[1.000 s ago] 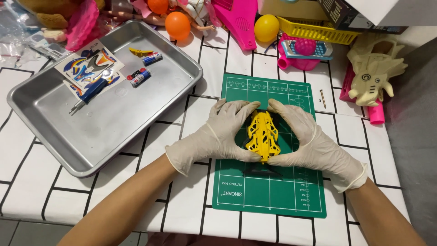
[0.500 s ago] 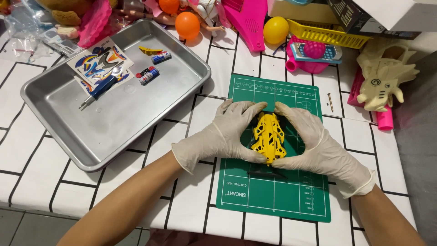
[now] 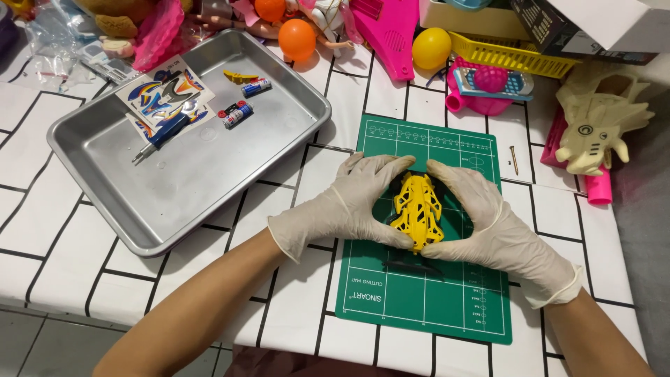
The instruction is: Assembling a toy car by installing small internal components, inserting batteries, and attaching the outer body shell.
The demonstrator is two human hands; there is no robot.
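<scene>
A yellow openwork toy car shell (image 3: pixel 417 209) is held over a green cutting mat (image 3: pixel 426 307). My left hand (image 3: pixel 352 202), in a white glove, grips its left side. My right hand (image 3: pixel 481 216), gloved too, grips its right side. A dark part (image 3: pixel 413 266) lies on the mat just below the shell, partly hidden by my hands.
A metal tray (image 3: pixel 174 181) at the left holds a sticker sheet (image 3: pixel 166 98), a blue screwdriver (image 3: pixel 162 134), two small batteries (image 3: pixel 246 100) and a yellow piece (image 3: pixel 240 75). Toys, orange (image 3: pixel 297 39) and yellow (image 3: pixel 430 47) balls, a cream dinosaur skull toy (image 3: pixel 597 126) and a screw (image 3: pixel 515 159) crowd the back.
Both hands keep their hold on the yellow shell over the mat. The camera view has shifted slightly; the shell sits much as before.
</scene>
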